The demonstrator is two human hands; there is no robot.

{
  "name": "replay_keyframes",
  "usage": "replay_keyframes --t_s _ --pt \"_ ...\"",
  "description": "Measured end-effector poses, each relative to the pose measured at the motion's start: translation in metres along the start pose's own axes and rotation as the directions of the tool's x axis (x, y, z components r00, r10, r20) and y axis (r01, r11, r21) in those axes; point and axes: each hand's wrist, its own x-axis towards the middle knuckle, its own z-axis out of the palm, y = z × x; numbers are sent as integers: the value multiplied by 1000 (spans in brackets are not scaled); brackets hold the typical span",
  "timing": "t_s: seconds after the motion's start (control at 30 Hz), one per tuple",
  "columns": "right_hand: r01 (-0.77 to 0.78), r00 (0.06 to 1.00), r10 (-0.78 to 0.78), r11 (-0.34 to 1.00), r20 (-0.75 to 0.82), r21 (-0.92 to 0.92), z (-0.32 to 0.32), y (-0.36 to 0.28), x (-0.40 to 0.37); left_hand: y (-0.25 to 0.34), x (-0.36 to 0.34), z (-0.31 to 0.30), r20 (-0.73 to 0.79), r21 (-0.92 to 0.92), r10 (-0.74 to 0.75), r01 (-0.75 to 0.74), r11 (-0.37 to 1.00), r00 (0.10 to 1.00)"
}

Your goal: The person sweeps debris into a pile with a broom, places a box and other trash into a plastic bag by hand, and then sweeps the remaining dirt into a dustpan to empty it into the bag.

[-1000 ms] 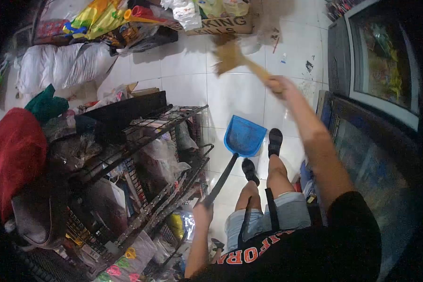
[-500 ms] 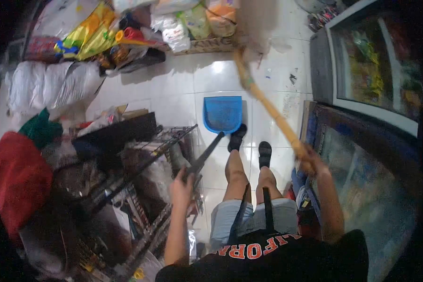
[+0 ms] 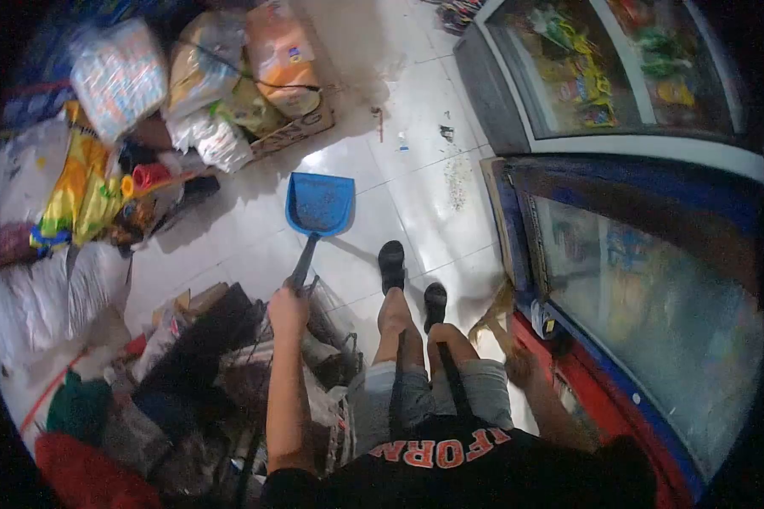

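Observation:
My left hand (image 3: 289, 312) is closed around the dark handle of a blue dustpan (image 3: 320, 193). The pan lies on the white tiles ahead of my feet, with dark dirt inside it. Low by my right thigh, my right hand (image 3: 522, 366) is blurred and closed on a broom. Only a tan part of the broom (image 3: 494, 316) shows beside the hand; the rest is hidden or smeared. Fine litter (image 3: 457, 182) is scattered on the floor to the right of the dustpan, with small dark scraps (image 3: 446, 132) farther up.
Glass-fronted display cases (image 3: 628, 280) line the right side. Packed plastic bags (image 3: 120, 76) and a cardboard box (image 3: 301, 125) stand at the upper left. A cluttered wire rack (image 3: 335, 360) is close by my left arm. A red cloth (image 3: 89, 475) hangs at the lower left.
My right hand has dropped toward my thigh, and the broom's long yellow handle no longer stretches over the floor. My view has turned; the dustpan stays in my left hand.

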Motion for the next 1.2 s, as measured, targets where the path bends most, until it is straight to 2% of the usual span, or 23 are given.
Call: replay_keyframes --t_s 0.03,0.07,0.13,0.17,0.2,0.23,0.27,0.3,0.33,0.37,0.47,0.53,0.57,0.6,0.67,0.7,0.83,0.9,0.93,1.0,1.07,1.17,1.2 --pt "266 927 -340 894 -160 -361 6 2 33 -3 8 6 -10 31 -53 54 998 999" --pt "218 953 -267 933 -146 -285 -20 -23 76 -3 12 0 -16 10 24 -24 1000 1000" --pt "483 874 -473 825 110 -293 9 -26 174 5 25 -5 -54 66 -22 26 997 998" --pt "381 917 -310 866 251 -325 20 -35 210 5 26 -8 -95 125 -85 97 987 992" --pt "370 879 -383 923 -283 -101 59 -20 261 5 30 -11 -123 126 -48 63 990 991" --pt "439 773 -426 894 -469 -89 112 -6 303 6 35 -11 -112 134 -40 55 989 993" --pt "410 880 -413 910 -233 -65 171 18 321 5 41 -12 -53 155 -69 77 985 996" --pt "268 955 -260 963 -145 37 214 26 341 5 45 -13 11 175 -98 94 980 995" --pt "292 941 -276 955 -196 59 233 30 384 5 47 -12 19 185 -89 84 979 996" --pt "306 952 -307 949 -10 -75 285 49 370 4 49 -12 10 198 -75 72 978 997" --pt "340 937 -344 938 -57 -66 350 53 374 1 51 -17 -24 208 -36 40 977 999" --pt "282 958 -288 941 -3 -188 357 36 360 -1 54 -21 -48 196 -14 23 980 999" --pt "242 967 -218 946 132 -214 347 27 342 -3 58 -21 -39 195 -39 46 980 998" --pt "269 961 -271 895 45 -356 341 24 322 -2 61 -21 -31 189 -63 67 980 998" --pt "358 925 -368 755 97 -549 323 29 261 7 61 -25 -12 172 -58 59 983 998" --pt "330 915 -402 693 37 -640 304 33 240 10 60 -27 12 168 -58 55 984 998" --pt "359 801 -599 491 -9 -793 238 60 157 8 60 -20 -13 180 -53 55 982 998" --pt "248 779 -601 556 -179 -793 227 64 145 7 60 -18 20 194 -81 76 978 997" --pt "248 782 -599 550 -170 -797 206 50 159 7 59 -17 13 188 -87 83 979 996" --pt "244 945 -309 884 -106 -400 156 17 200 6 57 -16 5 150 -60 59 987 998" --pt "235 934 -316 893 -164 -383 215 -3 225 2 54 -11 -5 174 -70 70 982 998" --pt "341 935 -356 890 8 -304 284 -14 317 7 49 -14 10 216 -107 102 971 994" --pt "267 957 -285 936 -47 -231 318 -24 342 12 46 -16 27 228 -127 118 966 992"
